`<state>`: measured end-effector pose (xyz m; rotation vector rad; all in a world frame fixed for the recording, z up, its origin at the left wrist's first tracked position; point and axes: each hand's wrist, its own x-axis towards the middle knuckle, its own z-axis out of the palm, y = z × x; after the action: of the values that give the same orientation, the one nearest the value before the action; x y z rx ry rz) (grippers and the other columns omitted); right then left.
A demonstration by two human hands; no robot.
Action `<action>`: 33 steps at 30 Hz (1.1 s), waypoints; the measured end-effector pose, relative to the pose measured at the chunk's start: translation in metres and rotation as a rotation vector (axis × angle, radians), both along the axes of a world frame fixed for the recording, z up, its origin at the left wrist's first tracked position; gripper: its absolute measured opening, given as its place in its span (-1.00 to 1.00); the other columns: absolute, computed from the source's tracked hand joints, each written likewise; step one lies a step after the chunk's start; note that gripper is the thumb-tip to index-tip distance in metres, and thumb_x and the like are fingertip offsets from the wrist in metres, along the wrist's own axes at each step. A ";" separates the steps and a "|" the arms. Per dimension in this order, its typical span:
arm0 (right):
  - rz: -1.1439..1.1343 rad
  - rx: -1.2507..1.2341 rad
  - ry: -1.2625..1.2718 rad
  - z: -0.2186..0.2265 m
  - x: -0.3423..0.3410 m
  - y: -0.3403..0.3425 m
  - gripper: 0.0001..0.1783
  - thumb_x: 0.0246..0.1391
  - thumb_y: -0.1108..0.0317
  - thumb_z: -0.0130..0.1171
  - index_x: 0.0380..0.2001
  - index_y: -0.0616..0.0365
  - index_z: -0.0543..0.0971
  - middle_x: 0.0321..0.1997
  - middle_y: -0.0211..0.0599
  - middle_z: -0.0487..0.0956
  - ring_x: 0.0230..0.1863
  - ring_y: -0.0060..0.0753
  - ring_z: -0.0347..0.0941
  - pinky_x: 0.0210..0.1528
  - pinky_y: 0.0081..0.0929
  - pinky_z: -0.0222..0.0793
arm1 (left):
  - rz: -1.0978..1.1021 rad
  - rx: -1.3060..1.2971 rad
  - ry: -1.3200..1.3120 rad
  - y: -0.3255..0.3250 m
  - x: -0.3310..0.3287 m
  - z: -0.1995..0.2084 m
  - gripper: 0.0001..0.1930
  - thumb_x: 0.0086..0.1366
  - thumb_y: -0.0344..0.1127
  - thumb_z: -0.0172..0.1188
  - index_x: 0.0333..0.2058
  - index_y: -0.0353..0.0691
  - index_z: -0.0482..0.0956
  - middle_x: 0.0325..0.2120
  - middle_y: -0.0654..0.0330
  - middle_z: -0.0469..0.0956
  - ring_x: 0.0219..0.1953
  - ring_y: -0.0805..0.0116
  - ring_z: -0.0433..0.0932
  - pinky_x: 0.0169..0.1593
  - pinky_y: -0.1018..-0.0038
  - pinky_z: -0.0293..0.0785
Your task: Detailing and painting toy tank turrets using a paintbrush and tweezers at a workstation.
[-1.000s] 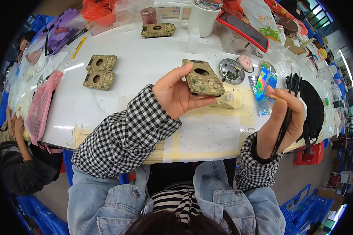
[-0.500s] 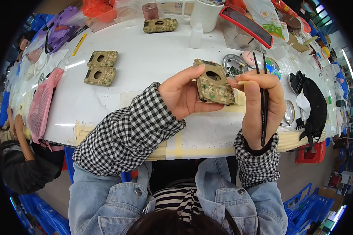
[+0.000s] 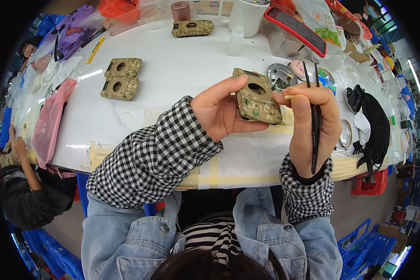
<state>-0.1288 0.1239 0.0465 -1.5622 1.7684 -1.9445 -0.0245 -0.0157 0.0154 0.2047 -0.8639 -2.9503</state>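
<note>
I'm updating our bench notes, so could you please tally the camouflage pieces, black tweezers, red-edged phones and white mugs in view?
Camouflage pieces: 4
Black tweezers: 1
Red-edged phones: 1
White mugs: 1
Total: 7

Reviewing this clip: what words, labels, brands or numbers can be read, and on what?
Wording isn't copied here; print appears on:
White bag: red and green print.
Black tweezers in the right hand: pale, tiny lettering.
Pale box, far edge: lettering partly cut off.
Pink round item: mark too small to read.
Red packet: too blurred.
</note>
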 end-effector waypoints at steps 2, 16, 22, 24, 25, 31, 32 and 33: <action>-0.002 0.002 0.004 0.000 0.000 0.000 -0.89 0.13 0.49 0.02 -0.30 0.31 0.45 -0.40 -0.27 0.49 -0.37 -0.61 0.39 -0.27 -0.69 0.28 | -0.002 0.001 0.000 0.000 0.000 0.000 -0.53 0.35 -0.09 -0.24 0.09 -0.31 0.21 -0.03 -0.08 0.38 -0.03 0.05 0.46 -0.06 0.23 0.54; -0.096 -0.079 -0.060 0.002 -0.005 0.006 -0.89 0.17 0.47 -0.05 -0.33 0.32 0.42 -0.36 -0.23 0.52 -0.30 -0.50 0.49 -0.19 -0.63 0.35 | -0.003 -0.014 0.029 -0.002 -0.001 -0.002 -0.51 0.35 -0.10 -0.27 0.12 -0.33 0.15 -0.01 -0.30 0.30 -0.02 0.00 0.44 -0.05 0.28 0.54; -0.404 0.064 0.269 -0.002 -0.025 0.029 -0.96 0.07 0.55 0.04 -0.42 0.32 0.45 -0.43 -0.22 0.51 -0.37 -0.47 0.44 -0.25 -0.59 0.32 | 0.083 0.005 0.007 -0.004 -0.001 -0.003 -0.52 0.36 -0.11 -0.29 0.10 -0.36 0.18 0.01 -0.37 0.25 0.00 -0.02 0.42 -0.04 0.29 0.53; -0.464 0.115 0.425 -0.011 -0.031 0.028 -0.94 -0.08 0.61 0.15 -0.47 0.29 0.49 -0.48 -0.20 0.49 -0.43 -0.36 0.41 -0.31 -0.53 0.29 | 0.095 -0.001 0.025 -0.006 -0.002 -0.005 -0.51 0.36 -0.11 -0.31 0.10 -0.37 0.20 0.01 -0.37 0.25 0.01 -0.02 0.42 -0.01 0.29 0.51; -0.476 0.154 0.576 -0.010 -0.032 0.027 -0.90 -0.13 0.60 0.19 -0.48 0.26 0.49 -0.50 -0.18 0.48 -0.41 -0.23 0.41 -0.32 -0.49 0.29 | 0.100 -0.005 0.034 -0.006 -0.002 -0.006 -0.51 0.36 -0.11 -0.31 0.09 -0.37 0.20 0.02 -0.37 0.25 0.01 -0.01 0.41 0.00 0.30 0.50; -0.398 0.263 0.684 -0.024 -0.040 0.024 -0.84 -0.18 0.52 0.25 -0.42 0.22 0.54 -0.44 -0.17 0.50 -0.28 -0.12 0.41 -0.24 -0.40 0.31 | 0.107 -0.018 0.063 -0.009 -0.005 -0.007 -0.49 0.37 -0.10 -0.33 0.10 -0.42 0.19 0.03 -0.40 0.21 0.01 -0.06 0.40 0.05 0.28 0.45; -0.362 0.314 0.712 -0.022 -0.040 0.028 -0.77 -0.08 0.48 0.18 -0.27 0.22 0.53 -0.37 -0.13 0.51 -0.24 -0.12 0.41 -0.19 -0.39 0.31 | 0.100 -0.001 0.084 -0.011 -0.004 -0.009 -0.48 0.36 -0.10 -0.33 0.10 -0.42 0.18 0.03 -0.40 0.20 0.01 -0.06 0.40 0.05 0.28 0.44; -0.345 0.332 0.629 -0.018 -0.038 0.033 -0.75 -0.04 0.46 0.14 -0.22 0.24 0.50 -0.34 -0.11 0.50 -0.24 -0.13 0.42 -0.17 -0.39 0.31 | 0.092 0.016 0.105 -0.011 -0.003 -0.011 -0.48 0.36 -0.10 -0.33 0.10 -0.43 0.18 0.04 -0.41 0.20 0.02 -0.06 0.40 0.06 0.28 0.44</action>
<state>-0.1664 0.1567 0.0285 -1.9754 2.5823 -1.2070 -0.0277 -0.0263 0.0046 0.0868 -0.7951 -2.8545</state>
